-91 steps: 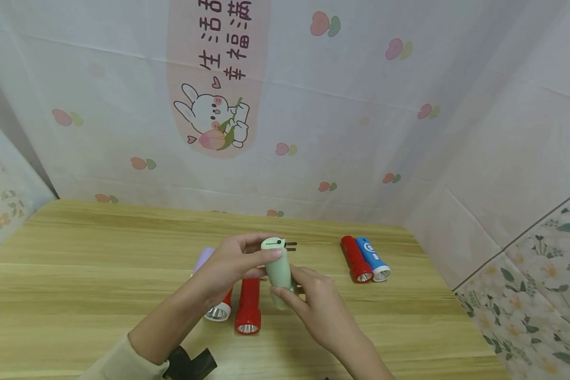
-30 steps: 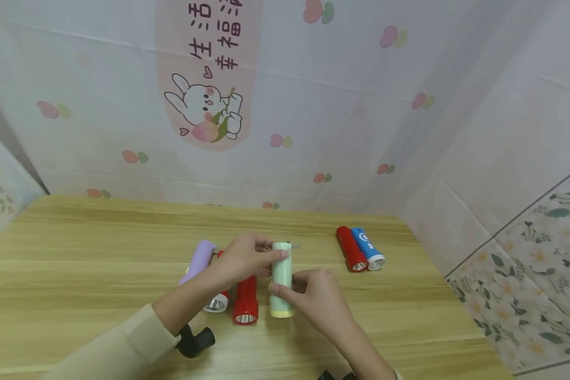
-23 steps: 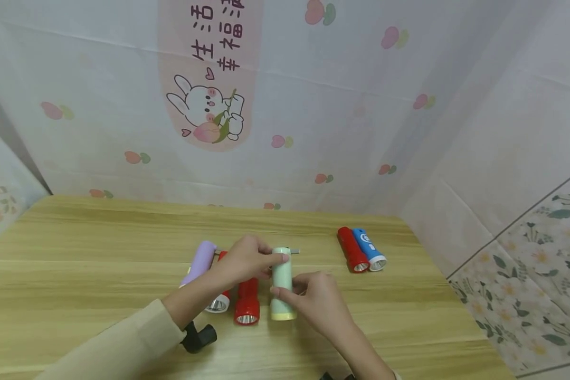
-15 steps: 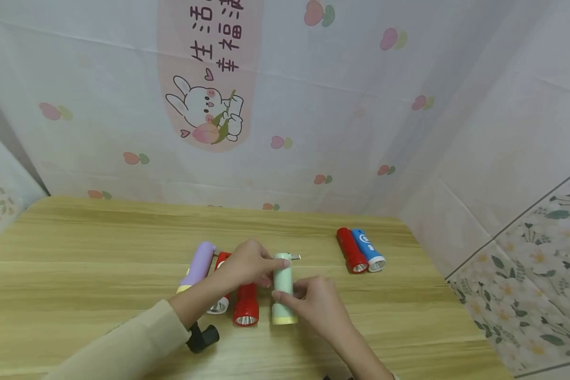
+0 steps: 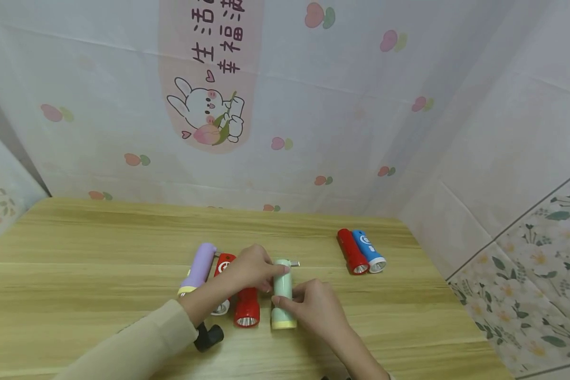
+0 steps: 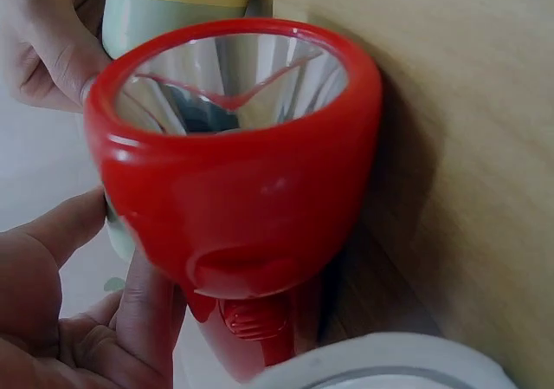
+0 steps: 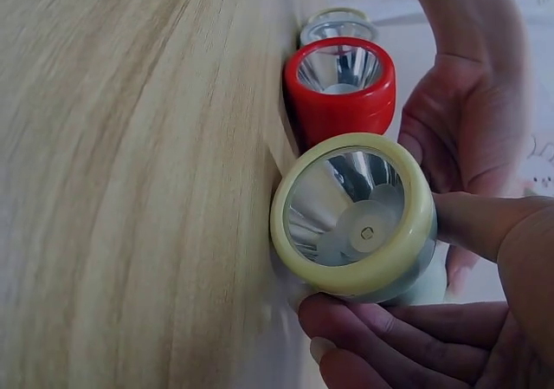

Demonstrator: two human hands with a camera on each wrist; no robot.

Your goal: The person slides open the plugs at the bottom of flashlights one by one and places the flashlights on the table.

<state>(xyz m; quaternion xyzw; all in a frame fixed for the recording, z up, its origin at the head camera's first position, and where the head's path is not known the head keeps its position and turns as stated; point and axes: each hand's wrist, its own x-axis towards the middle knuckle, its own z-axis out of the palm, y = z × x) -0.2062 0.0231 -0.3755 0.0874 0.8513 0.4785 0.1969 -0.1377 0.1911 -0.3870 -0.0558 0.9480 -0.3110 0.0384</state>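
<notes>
A light green flashlight (image 5: 283, 293) with a pale yellow head ring lies between both hands, its metal plug prongs (image 5: 295, 264) sticking out to the right at the far end. My left hand (image 5: 253, 269) pinches that far end between thumb and fingers. Nearer its head, my right hand (image 5: 315, 306) holds the barrel, thumb on one side and fingers on the other. The right wrist view shows the flashlight's yellow ring (image 7: 290, 224) close by the table surface. Just left of it lies a red flashlight (image 5: 247, 309), partly hidden by the left hand and large in the left wrist view.
Farther left are a red flashlight with a white head (image 5: 225, 262) and a purple flashlight (image 5: 201, 264), both partly behind the left arm. At the back right, another red flashlight (image 5: 353, 252) lies beside a blue one (image 5: 369, 251). A printed curtain (image 5: 342, 105) hangs behind the wooden table (image 5: 100, 248).
The green flashlight has been turned from its earlier slant to point its head toward me, then lowered toward the table beside the red flashlight. Both hands have kept hold of it.
</notes>
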